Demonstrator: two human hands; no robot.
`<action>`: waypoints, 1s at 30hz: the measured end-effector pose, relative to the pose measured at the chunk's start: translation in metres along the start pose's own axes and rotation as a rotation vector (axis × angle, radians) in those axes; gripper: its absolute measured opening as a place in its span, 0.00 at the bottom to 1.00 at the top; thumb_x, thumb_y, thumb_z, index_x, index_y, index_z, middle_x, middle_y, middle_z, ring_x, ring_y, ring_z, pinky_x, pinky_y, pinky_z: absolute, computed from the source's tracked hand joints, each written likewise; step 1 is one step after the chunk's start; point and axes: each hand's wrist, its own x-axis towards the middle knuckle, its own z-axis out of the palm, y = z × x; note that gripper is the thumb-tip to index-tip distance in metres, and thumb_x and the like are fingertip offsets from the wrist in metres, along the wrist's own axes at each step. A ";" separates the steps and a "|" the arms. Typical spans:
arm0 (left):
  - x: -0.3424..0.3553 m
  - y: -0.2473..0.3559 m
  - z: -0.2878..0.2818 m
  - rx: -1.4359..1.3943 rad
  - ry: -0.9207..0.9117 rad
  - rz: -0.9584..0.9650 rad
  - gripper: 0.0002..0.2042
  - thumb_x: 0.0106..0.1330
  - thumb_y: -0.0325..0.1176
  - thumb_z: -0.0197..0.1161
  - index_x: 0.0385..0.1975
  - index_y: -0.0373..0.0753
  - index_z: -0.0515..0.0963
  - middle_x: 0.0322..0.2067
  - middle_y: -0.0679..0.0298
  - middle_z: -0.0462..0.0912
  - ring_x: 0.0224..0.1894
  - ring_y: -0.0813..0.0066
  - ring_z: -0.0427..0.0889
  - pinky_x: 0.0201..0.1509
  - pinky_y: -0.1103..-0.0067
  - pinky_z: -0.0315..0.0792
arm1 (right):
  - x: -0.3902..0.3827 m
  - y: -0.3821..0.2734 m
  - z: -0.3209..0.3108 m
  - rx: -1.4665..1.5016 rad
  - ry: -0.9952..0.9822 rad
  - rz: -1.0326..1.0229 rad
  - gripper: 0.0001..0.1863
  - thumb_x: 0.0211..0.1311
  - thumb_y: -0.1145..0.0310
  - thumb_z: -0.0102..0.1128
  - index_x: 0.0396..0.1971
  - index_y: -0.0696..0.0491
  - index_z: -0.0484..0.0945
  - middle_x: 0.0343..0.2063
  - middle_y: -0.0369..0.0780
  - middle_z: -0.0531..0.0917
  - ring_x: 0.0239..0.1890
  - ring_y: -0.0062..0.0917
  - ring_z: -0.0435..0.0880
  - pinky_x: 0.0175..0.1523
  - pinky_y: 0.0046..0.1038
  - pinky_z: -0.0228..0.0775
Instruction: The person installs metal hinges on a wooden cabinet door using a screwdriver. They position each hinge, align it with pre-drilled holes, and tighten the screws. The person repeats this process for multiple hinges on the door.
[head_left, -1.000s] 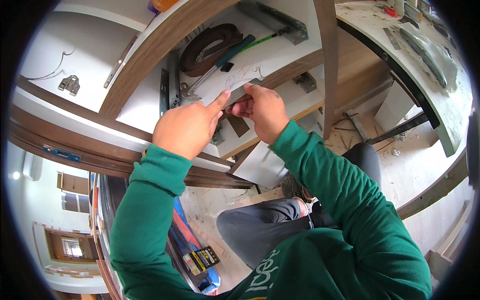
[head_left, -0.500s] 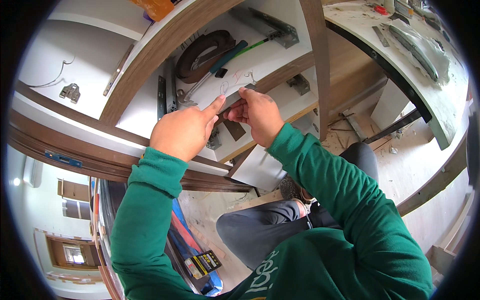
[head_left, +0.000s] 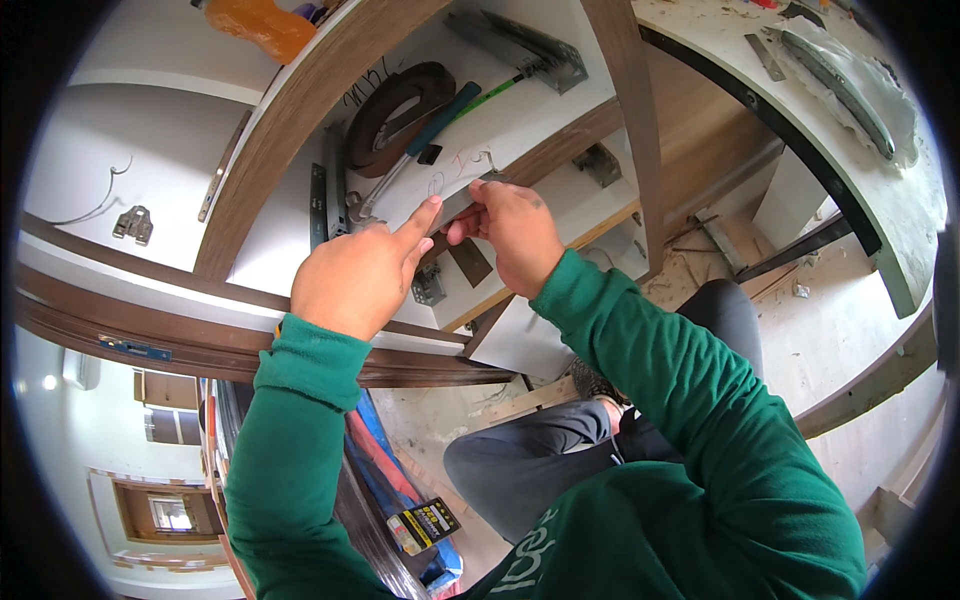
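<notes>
At the front edge of a wooden cabinet board, both hands meet around a thin grey strip (head_left: 460,206) lying along that brown edge. My left hand (head_left: 350,272) has its index finger stretched along the strip's near end, thumb beneath and other fingers curled. With thumb and fingertips, my right hand (head_left: 512,232) pinches the strip farther along. Just behind them in the compartment lie a hammer (head_left: 437,120) with a teal grip, a rolled brown edge band (head_left: 375,148) and a green stick (head_left: 488,98). Part of the strip is hidden by the fingers.
Metal drawer slides (head_left: 545,60) stand in the compartment. A hinge plate (head_left: 133,225) lies in the left one, below an orange bottle (head_left: 262,30). To the right is a curved white worktop (head_left: 690,25) with a wrapped tool (head_left: 838,90). Scraps litter the floor (head_left: 790,320).
The view has shifted slightly, so the cabinet appears a little farther left and the worktop lower. Both hands keep nearly the same grip at the strip.
</notes>
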 end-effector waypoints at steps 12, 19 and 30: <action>0.000 0.001 0.005 0.025 0.009 -0.019 0.23 0.81 0.49 0.53 0.75 0.70 0.68 0.33 0.55 0.86 0.33 0.48 0.87 0.38 0.58 0.81 | -0.003 -0.004 0.007 -0.015 0.046 0.013 0.16 0.79 0.66 0.49 0.37 0.65 0.77 0.32 0.46 0.83 0.33 0.35 0.87 0.49 0.36 0.78; 0.005 0.001 0.003 -0.039 -0.003 -0.026 0.23 0.82 0.50 0.52 0.74 0.69 0.68 0.33 0.54 0.86 0.36 0.47 0.87 0.42 0.56 0.81 | 0.003 -0.006 0.014 -0.057 0.125 -0.001 0.16 0.78 0.66 0.49 0.38 0.65 0.78 0.30 0.46 0.84 0.30 0.33 0.87 0.43 0.35 0.79; -0.007 -0.007 0.003 -0.007 -0.018 -0.012 0.23 0.81 0.50 0.52 0.75 0.72 0.67 0.33 0.55 0.85 0.36 0.49 0.87 0.43 0.58 0.82 | -0.004 0.006 0.017 -0.065 0.132 0.065 0.17 0.75 0.61 0.53 0.36 0.61 0.79 0.26 0.44 0.84 0.28 0.29 0.83 0.39 0.30 0.72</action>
